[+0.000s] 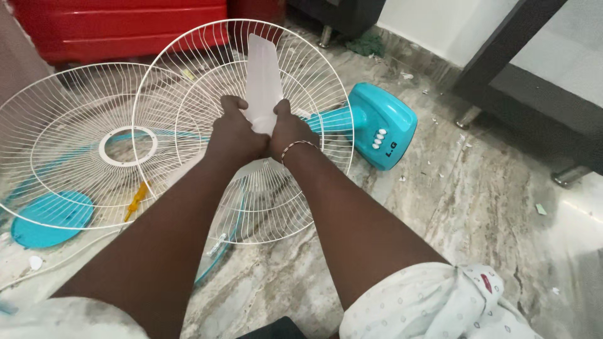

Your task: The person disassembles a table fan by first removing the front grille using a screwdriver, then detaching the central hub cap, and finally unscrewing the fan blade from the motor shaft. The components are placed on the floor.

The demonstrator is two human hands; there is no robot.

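Both the left hand and the right hand are closed tight around the white fan blade, so it seems best to hold it straight over the wire guard and move slowly.

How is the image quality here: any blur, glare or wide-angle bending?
Head view: even daylight with soft shadows; mild sheen on the marble floor at the right edge; the translucent fan blade looks slightly washed out; both hands, left hand and right hand, are sharp; the forearms bulge from wide-angle distortion.
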